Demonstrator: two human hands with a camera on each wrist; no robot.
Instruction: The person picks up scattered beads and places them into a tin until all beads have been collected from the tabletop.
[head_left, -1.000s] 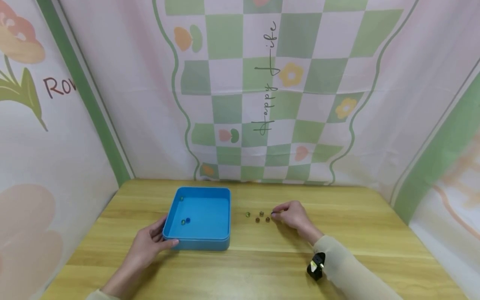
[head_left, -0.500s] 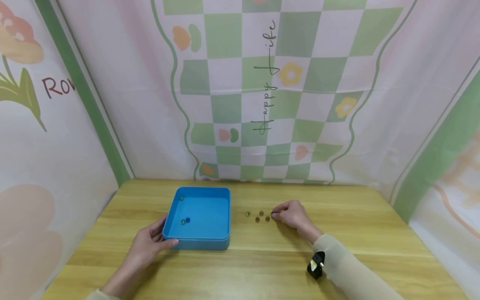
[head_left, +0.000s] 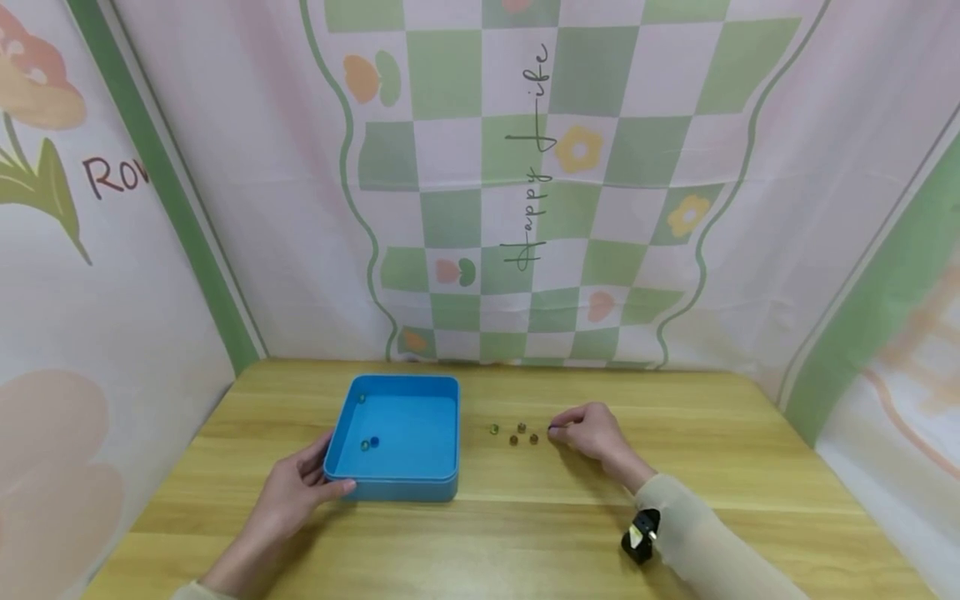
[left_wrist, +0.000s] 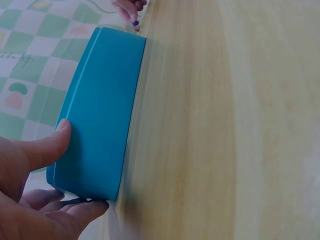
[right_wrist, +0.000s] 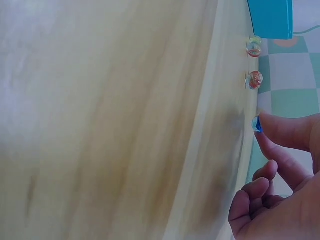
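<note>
A blue square open-topped box (head_left: 402,489) stands on the left part of the table. My left hand (head_left: 288,492) grips its near left corner, thumb on the front wall and fingers at the left side. In the box lie a dark blue marble (head_left: 374,442), a greenish marble (head_left: 365,445) touching or close to it, and another greenish one (head_left: 362,398) near the far left corner. Between thumb and index finger, my right hand (head_left: 596,433) pinches a blue glass marble (right_wrist: 257,123); its other fingers curl inward. Several clear marbles (head_left: 534,438) with coloured insides lie just left of that hand.
The wooden table (head_left: 480,550) reaches back to a hanging cloth (head_left: 442,150) with green checks. More printed cloth hangs at both sides. A small black device (head_left: 640,537) is strapped at the right wrist, over a beige sleeve (head_left: 705,533).
My right hand has shifted slightly to the right with the pinched marble, away from the loose marbles. The left hand keeps its hold on the box, which has stayed in place.
</note>
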